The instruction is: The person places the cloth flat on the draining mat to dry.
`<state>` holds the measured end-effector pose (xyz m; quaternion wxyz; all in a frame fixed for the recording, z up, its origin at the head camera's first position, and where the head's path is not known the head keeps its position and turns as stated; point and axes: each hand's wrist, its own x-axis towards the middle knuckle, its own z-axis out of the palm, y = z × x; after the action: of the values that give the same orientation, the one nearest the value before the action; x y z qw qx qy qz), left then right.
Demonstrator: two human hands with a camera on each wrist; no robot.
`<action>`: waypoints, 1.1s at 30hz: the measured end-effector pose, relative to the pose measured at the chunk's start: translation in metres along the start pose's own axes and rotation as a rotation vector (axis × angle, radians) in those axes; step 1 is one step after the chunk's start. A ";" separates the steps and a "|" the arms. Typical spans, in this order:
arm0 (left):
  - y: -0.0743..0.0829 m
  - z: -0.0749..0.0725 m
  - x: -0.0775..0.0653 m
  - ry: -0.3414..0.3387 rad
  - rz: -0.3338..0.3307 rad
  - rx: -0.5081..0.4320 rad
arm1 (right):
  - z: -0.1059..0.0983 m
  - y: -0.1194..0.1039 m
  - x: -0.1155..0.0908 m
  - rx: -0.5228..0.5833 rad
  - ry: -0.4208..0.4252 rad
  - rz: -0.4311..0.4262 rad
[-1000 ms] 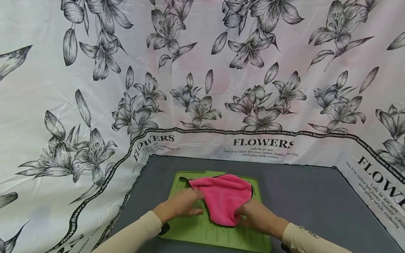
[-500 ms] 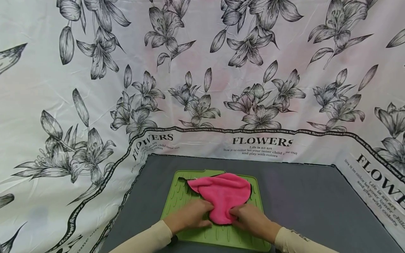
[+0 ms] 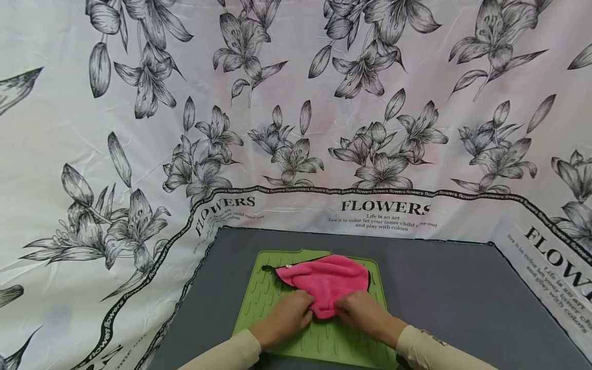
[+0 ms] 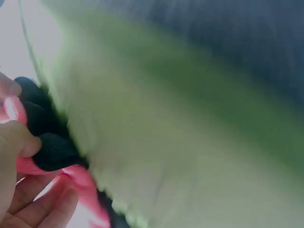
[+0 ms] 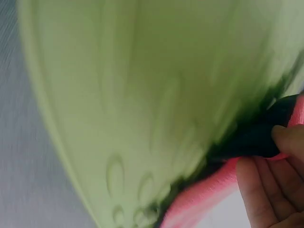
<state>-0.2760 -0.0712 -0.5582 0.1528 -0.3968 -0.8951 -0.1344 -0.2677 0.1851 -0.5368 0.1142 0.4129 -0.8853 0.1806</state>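
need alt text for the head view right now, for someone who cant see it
A person's left hand and right hand pinch the near end of a pink cloth over a green mat. The mat lies on a grey table, with white flower-print fabric behind.

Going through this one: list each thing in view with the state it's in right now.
Pink cloth: bunched at its near end, wider beyond, pink side up; the wrist views show a dark underside.
Left hand: pinches the cloth.
Right hand: pinches the cloth.
Green ridged mat: lying on the gray tabletop, partly covered by cloth and hands.
Floral fabric: hanging behind the tabletop, lightly creased.
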 end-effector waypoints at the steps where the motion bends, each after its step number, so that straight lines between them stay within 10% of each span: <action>1: -0.001 -0.004 0.000 0.025 -0.007 0.017 | -0.004 0.000 0.001 0.008 0.001 0.004; 11: -0.015 -0.049 0.012 0.167 0.096 0.275 | -0.053 -0.005 0.012 -0.052 0.063 0.011; 25: -0.018 -0.092 0.008 0.190 0.161 0.299 | -0.088 -0.021 0.009 -0.060 0.052 0.010; 33: -0.021 -0.090 -0.011 -0.102 0.182 0.211 | -0.061 -0.024 -0.012 0.052 -0.075 0.025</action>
<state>-0.2693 -0.1246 -0.4823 0.1594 -0.4642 -0.8712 -0.0048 -0.2384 0.2040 -0.4804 0.0679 0.4109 -0.8892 0.1892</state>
